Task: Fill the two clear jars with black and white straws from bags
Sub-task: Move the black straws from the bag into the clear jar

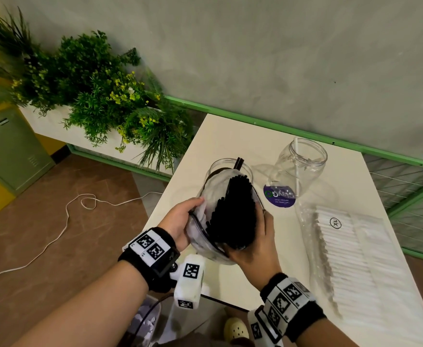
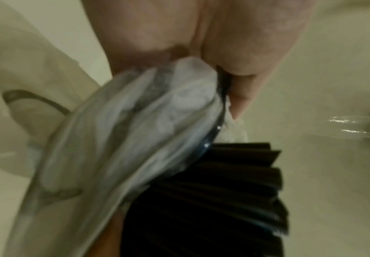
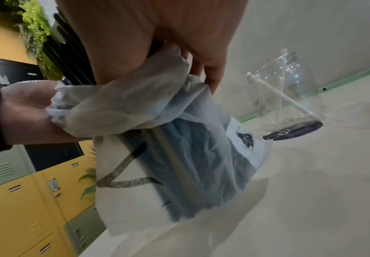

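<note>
Left hand (image 1: 180, 222) pinches the bag (image 1: 200, 231) mouth back. Right hand (image 1: 253, 242) wraps its grip around the black straws (image 1: 235, 211), likely to free them for the near jar (image 1: 226, 169). Far jar (image 1: 298, 166) on the bench (image 1: 230, 136) holds one white straw (image 1: 297, 166).

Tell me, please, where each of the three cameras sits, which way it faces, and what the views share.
Head: looks down at the table; both forearms, left hand, right hand.
Left wrist: blurred, looks along fingers pinching the bag.
Right wrist: looks along the right hand toward the white-straw jar; left hand too.
Shared: all three show the bag and black straws.
</note>
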`<action>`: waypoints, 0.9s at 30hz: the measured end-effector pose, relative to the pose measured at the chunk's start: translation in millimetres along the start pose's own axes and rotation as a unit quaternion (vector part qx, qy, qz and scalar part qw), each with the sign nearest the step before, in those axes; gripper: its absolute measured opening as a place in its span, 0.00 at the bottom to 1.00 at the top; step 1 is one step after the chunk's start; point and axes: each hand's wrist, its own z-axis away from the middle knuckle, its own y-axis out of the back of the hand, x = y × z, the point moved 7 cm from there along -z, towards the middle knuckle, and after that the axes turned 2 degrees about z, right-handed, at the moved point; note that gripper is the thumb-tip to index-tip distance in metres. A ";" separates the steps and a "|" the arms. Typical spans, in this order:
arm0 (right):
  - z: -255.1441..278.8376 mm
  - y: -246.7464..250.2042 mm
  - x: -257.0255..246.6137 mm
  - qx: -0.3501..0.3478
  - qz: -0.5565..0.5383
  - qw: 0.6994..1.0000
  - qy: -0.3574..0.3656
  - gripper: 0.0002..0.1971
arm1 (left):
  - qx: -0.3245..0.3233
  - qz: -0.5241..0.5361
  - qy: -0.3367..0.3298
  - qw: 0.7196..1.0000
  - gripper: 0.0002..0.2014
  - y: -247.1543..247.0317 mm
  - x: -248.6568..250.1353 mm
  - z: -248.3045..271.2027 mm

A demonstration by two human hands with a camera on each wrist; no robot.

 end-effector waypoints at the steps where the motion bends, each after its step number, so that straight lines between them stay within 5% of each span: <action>1: 0.2 -0.3 5.0 -0.003 -0.002 1.000 -0.011 0.56 | 0.012 -0.009 -0.005 1.000 0.11 3.7 -2.1 -4.0; 10: 13.9 -10.1 49.9 -0.077 -0.025 0.989 -0.125 0.56 | 0.150 -0.235 -0.072 0.958 0.12 48.5 -5.0 -8.4; 14: 10.1 -10.4 60.1 -0.088 -0.040 0.980 -0.171 0.55 | 0.016 -0.324 -0.146 0.935 0.26 31.4 11.4 9.9; 17: 11.6 -10.4 65.3 -0.095 -0.050 0.976 -0.190 0.52 | -0.101 -0.492 -0.173 0.847 0.51 10.5 1.4 20.1; 19: 13.1 -12.1 69.1 -0.097 -0.058 0.972 -0.205 0.53 | -0.109 -0.588 -0.182 0.780 0.56 4.5 -10.0 15.9; 21: 13.1 -14.7 71.8 -0.105 -0.068 0.969 -0.211 0.54 | -0.080 -0.628 -0.179 0.753 0.49 4.0 -17.6 7.8; 24: 10.7 -14.9 75.5 -0.112 -0.077 0.967 -0.216 0.47 | -0.026 -0.658 -0.230 0.717 0.26 -3.8 -16.7 7.1; 27: 7.1 3.1 68.4 -0.038 -0.120 0.967 -0.220 0.34 | -0.002 -0.593 -0.285 0.753 0.15 -9.4 -9.5 14.3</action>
